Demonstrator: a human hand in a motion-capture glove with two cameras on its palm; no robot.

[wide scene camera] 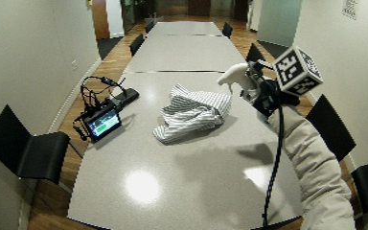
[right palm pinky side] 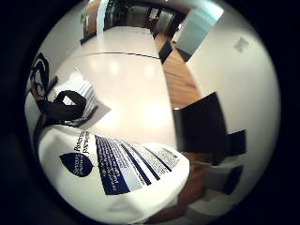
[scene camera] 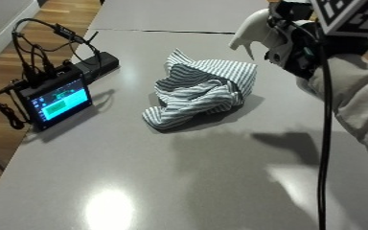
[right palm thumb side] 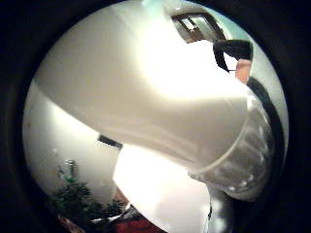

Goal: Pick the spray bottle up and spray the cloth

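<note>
Nearest us, the pale sleeve [scene camera: 362,105] reaches in over the grey table [scene camera: 171,191], and at its end our gloved right hand [scene camera: 299,48] is raised above the table's surface. Its fingers [scene camera: 285,50] are curled round the white spray bottle [scene camera: 255,29], holding it up in the air with the nozzle pointing toward the cloth. The palm views show the bottle's white body and its blue-printed label [right palm pinky side: 122,164] pressed close against the palm. Just beyond the nozzle and below it, the striped cloth [scene camera: 200,88] lies crumpled on the table, apart from the bottle. Farther off, at the table's far edge, a small monitor [scene camera: 53,100] stands with its lit screen facing us and black cables [scene camera: 37,48] looping behind it.
</note>
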